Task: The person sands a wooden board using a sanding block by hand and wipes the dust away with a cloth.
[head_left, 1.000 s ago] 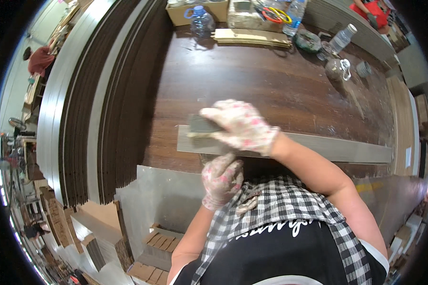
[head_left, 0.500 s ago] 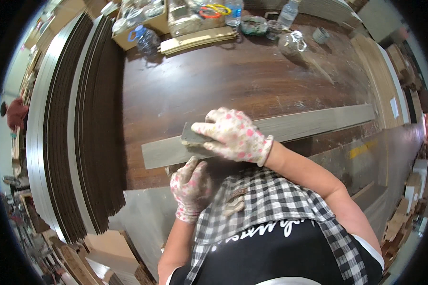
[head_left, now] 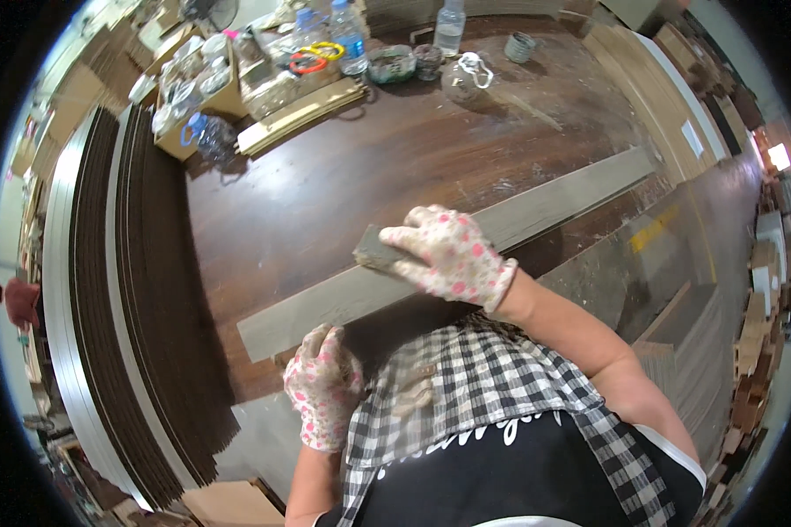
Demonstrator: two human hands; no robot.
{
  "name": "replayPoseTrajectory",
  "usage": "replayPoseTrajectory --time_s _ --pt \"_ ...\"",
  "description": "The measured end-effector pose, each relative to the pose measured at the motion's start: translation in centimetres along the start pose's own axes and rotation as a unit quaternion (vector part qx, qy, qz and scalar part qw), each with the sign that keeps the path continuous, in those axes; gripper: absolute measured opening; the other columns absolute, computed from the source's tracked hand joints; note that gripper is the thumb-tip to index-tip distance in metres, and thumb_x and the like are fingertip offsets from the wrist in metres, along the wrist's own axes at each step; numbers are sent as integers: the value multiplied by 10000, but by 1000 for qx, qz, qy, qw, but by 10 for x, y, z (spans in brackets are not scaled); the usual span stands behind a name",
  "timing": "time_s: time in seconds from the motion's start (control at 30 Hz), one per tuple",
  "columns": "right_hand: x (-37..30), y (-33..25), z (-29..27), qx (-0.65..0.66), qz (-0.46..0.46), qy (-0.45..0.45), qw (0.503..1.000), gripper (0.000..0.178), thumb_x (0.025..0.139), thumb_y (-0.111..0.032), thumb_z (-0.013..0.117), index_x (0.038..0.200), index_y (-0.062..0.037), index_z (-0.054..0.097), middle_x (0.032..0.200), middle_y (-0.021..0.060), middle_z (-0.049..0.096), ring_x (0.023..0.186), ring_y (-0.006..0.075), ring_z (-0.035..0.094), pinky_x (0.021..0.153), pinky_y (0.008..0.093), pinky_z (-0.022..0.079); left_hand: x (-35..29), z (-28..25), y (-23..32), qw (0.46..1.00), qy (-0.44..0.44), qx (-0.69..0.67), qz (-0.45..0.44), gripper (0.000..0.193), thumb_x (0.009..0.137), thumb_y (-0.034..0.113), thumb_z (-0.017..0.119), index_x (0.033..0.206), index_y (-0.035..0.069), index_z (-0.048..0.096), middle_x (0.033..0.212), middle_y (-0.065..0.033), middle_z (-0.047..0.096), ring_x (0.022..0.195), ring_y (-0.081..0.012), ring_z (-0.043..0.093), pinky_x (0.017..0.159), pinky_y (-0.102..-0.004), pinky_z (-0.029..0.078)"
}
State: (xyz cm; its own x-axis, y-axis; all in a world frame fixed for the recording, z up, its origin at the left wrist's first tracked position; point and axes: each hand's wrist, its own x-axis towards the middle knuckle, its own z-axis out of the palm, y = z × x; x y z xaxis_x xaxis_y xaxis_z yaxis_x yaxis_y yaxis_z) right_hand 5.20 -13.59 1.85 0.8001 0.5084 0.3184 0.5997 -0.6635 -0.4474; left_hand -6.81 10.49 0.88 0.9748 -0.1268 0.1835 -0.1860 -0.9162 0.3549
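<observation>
A long grey wood-grain plank [head_left: 303,307] lies slantwise across the brown table [head_left: 290,211]. My right hand [head_left: 453,255], in a white glove with pink spots, is closed round a grey sanding block [head_left: 378,249] with a ragged tan lower edge. The block rests on the plank's upper face, left of its middle. My left hand [head_left: 325,386], gloved alike, is at the plank's near edge by its left end. Its fingers are curled, and what they hold, if anything, is hidden.
Tall stacks of planks [head_left: 154,307] stand at the left. A box of bagged items [head_left: 228,97], orange-handled scissors [head_left: 308,63], pale strips [head_left: 303,114], bottles [head_left: 347,39] and a knotted bag [head_left: 466,79] line the table's back. Cardboard [head_left: 646,105] lies at the right.
My right hand has slid the sanding block rightward along the plank, farther from its left end. My left hand stays by the near edge. The whole view has turned.
</observation>
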Motion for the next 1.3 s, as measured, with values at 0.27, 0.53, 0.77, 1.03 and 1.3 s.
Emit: replayPoseTrajectory --time_s 0.27,0.53,0.77,1.03,1.3 --pt "-59 128 -107 -235 221 67 944 299 897 -406 680 993 -130 740 934 123 696 864 290 669 791 405 557 30 -17 36 997 -70 35 21 323 763 75 701 1086 81 706 1020 -111 712 880 -328 705 750 -400 570" --pt "-59 129 -89 -94 70 21 993 297 909 -396 671 1014 -122 718 863 133 657 879 303 668 795 441 549 103 34 146 979 -184 83 23 784 844 339 771 1452 -27 439 1508 -203 487 855 -325 728 742 -413 581" --pt "-94 213 -151 -168 141 78 973 276 911 -404 613 858 -143 687 825 120 647 817 285 659 725 428 559 125 57 166 963 -218 158 -12 860 743 273 847 1457 9 447 1345 -167 600 934 -342 714 787 -443 577" --pt "-126 270 -176 -157 128 29 979 425 928 -533 584 870 -127 696 905 149 668 909 309 679 842 410 554 123 57 168 963 -218 151 -56 791 690 241 873 1391 96 536 1378 -93 595 990 -336 707 850 -436 575" --pt "-136 312 -233 -110 164 61 978 309 976 -390 570 1011 -130 734 1031 187 686 908 322 673 827 437 560 121 62 161 966 -200 162 -34 839 649 234 890 1401 119 535 1368 -75 608 939 -327 718 788 -419 583"
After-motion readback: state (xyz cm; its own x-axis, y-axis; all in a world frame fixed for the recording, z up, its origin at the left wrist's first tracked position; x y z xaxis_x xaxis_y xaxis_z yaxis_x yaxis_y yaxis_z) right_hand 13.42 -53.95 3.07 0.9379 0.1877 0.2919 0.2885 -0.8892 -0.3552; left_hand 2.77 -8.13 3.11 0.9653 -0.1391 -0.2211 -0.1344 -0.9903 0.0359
